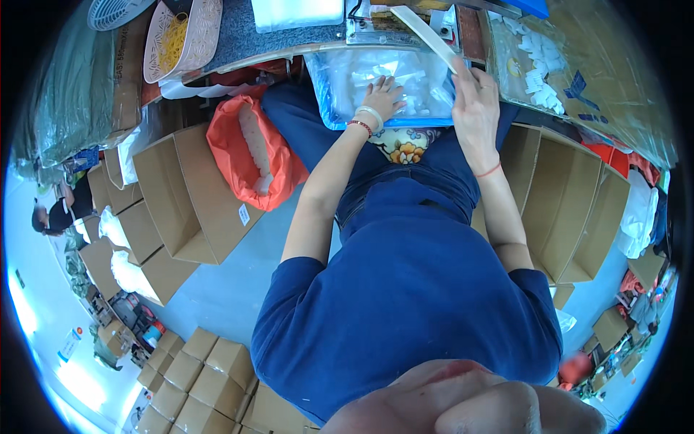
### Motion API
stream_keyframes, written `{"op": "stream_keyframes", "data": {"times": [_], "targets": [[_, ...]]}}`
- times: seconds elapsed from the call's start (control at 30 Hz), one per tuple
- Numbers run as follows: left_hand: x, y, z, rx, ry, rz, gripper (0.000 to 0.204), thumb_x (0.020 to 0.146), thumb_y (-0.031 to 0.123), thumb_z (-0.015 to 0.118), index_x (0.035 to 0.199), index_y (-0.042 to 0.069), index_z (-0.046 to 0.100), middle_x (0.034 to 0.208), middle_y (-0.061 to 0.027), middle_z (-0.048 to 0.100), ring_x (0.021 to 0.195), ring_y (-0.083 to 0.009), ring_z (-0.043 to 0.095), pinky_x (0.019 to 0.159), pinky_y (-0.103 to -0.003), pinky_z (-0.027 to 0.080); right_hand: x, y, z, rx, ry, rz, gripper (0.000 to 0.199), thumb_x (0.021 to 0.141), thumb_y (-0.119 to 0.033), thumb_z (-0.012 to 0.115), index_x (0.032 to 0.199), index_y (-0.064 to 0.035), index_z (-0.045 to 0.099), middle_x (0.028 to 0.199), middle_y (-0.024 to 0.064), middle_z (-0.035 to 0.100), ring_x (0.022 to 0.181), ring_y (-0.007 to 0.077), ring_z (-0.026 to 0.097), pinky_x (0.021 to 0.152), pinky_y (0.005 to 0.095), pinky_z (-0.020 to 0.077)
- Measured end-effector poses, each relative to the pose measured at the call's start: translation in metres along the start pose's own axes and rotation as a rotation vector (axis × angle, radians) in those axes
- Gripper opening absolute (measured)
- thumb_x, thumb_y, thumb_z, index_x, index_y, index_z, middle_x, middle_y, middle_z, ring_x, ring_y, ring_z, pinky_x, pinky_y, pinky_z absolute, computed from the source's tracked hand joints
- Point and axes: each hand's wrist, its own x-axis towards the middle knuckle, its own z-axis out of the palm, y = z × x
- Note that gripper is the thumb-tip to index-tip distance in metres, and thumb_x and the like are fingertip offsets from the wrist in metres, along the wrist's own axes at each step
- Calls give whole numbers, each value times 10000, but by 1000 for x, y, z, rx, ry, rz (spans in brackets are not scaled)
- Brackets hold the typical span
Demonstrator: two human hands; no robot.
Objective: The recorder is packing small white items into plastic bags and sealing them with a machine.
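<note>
Carefully: keep left hand [383, 95] flat, fingers spread, pinning clear bag of white parts [361, 87] on lap below counter [275, 40]; steady white strip [426, 32] pinched in right hand [473, 101].

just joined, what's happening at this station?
A seated person in a blue shirt is working at the table edge. Their left hand is pressed into a clear plastic bag of small white parts resting on their lap, while the right hand holds a long white strip angled up over the table. An open orange bag with white pieces and open cardboard boxes sit on the floor to their left.
</note>
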Motion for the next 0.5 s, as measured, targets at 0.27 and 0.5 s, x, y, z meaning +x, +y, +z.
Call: {"op": "stream_keyframes", "data": {"times": [0.27,0.5], "targets": [[-2,-7,2,-50,21,-19,504,956,491,507,1378,216,515,1548,-113,334,1456,-337,250,1150,-567,239,-8,-3,-14,-121,34,14,367,900,-83,654,1256,-169,645,990,141,599,894,318,612,741,409,529],[2,-12,6,-52,17,-27,505,949,493,522,1373,218,522,1546,-105,340,1454,-340,256,1148,-559,260,-21,-15,-22,33,-58,172,313,938,-85,614,1242,-147,654,960,149,622,807,300,642,710,391,522]]}}
